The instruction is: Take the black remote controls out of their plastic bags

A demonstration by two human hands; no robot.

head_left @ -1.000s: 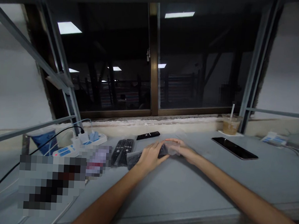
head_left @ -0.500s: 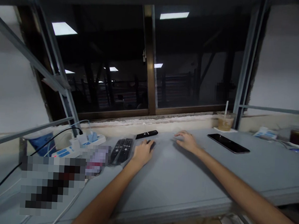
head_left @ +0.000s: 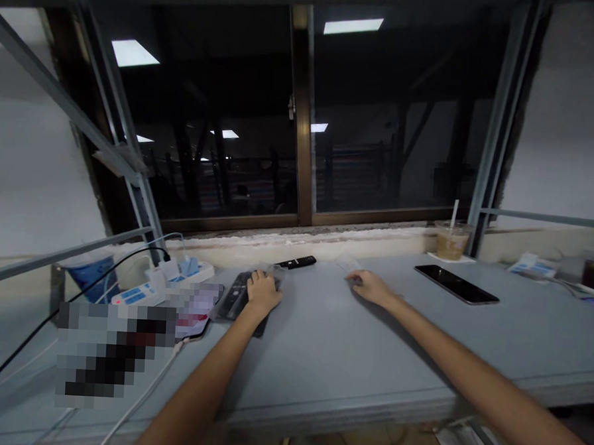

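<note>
My left hand (head_left: 263, 292) is over black remote controls (head_left: 236, 299) in clear plastic at the left of the desk. Its fingers curl over a remote, whose dark lower end (head_left: 260, 328) shows under the wrist. Behind that hand lies another black remote control (head_left: 302, 262), slightly slanted, near the wall. Further right, my right hand (head_left: 370, 287) rests on the desk with its fingers closed on a thin clear plastic bag (head_left: 348, 264). The bag sticks out beyond the fingertips and is partly hidden by them.
A dark phone (head_left: 456, 284) lies right of my right hand. A plastic cup with a straw (head_left: 451, 242) stands behind it. At the left are a power strip (head_left: 138, 292) with cables, a blue cup (head_left: 92, 275) and another phone (head_left: 200, 310). The grey desk (head_left: 330, 357) meets a window wall.
My left hand has moved left, from beside the bagged remotes to on top of them. My right hand's fingers have closed, and a clear bag now shows at them.
</note>
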